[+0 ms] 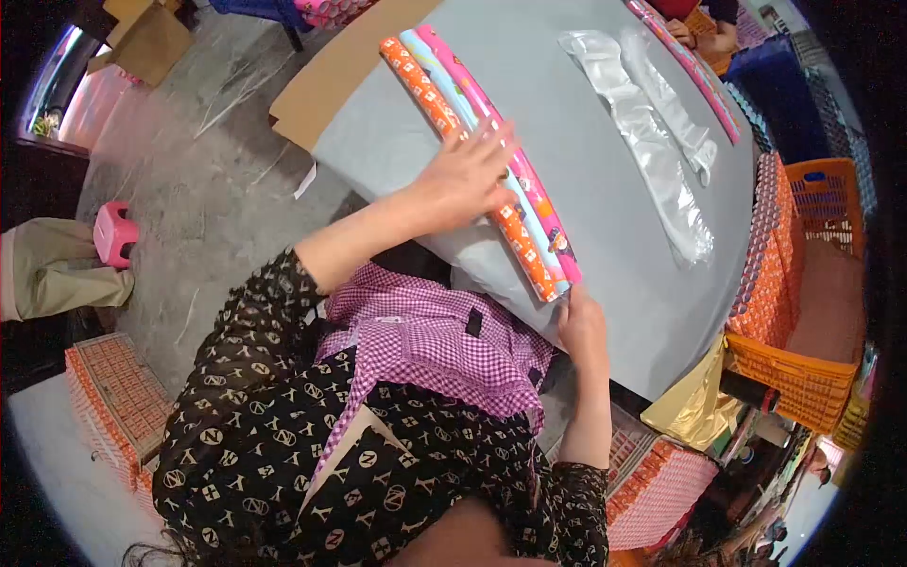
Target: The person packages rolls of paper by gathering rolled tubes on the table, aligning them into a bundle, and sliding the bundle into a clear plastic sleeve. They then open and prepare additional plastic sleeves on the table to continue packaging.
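Note:
Three rolls of wrapping paper lie side by side on the grey-covered table: an orange patterned roll, a light blue roll and a pink printed roll. Across their middle rests my left hand, fingers spread and partly blurred, covering part of the rolls. At the near ends of the rolls is my right hand, its fingers curled; what they pinch, if anything, is hidden. Two clear plastic sleeves lie flat to the right of the rolls.
Another pink roll lies along the table's far right edge, near another person's hand. An orange crate and stacked orange rolls stand at the right. Cardboard borders the table's left; a pink stool is on the floor.

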The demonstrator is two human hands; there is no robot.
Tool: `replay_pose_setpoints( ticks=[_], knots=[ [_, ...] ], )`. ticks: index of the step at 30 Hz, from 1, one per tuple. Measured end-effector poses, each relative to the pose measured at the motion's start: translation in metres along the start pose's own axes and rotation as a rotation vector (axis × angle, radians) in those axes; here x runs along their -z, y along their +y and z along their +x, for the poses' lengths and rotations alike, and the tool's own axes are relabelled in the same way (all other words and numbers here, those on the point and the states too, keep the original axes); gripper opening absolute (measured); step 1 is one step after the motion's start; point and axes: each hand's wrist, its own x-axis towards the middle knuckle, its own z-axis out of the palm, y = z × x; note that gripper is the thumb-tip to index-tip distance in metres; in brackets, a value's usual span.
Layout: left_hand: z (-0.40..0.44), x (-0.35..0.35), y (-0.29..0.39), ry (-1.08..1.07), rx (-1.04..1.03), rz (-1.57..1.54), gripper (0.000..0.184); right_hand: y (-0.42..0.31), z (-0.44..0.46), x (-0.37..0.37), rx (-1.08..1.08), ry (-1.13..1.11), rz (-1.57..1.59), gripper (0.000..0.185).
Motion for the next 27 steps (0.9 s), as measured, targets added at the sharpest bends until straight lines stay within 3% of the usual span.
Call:
replay_pose_setpoints(
  ticks=[3, 7, 10, 13, 16, 27],
  knots=[
    [0.021, -0.014, 0.007, -0.087, -0.156, -0.077, 0.067, 0.006, 0.002, -0.001, 0.095, 0.065, 0.018, 0.012],
    [0.031, -0.032, 0.009, -0.186, -0.319, -0.017, 0.069, 0.010, 0.003, -0.002, 0.052, 0.012, -0.010, 0.013],
    [0.031, -0.039, 0.010, -0.249, -0.293, -0.003, 0.070, 0.017, 0.008, -0.001, 0.063, 0.030, 0.007, 0.013],
    [0.033, -0.041, 0.013, -0.240, -0.304, 0.114, 0.072, 0.015, 0.009, 0.003, -0.004, -0.086, 0.016, 0.015],
    [0.030, -0.040, 0.013, -0.252, -0.273, 0.034, 0.068, 0.014, 0.013, 0.008, -0.001, -0.189, 0.029, 0.020],
    [0.044, -0.033, 0.013, -0.377, -0.271, 0.077, 0.072, 0.019, 0.020, 0.004, 0.011, -0.131, 0.065, 0.022]
  ],
)
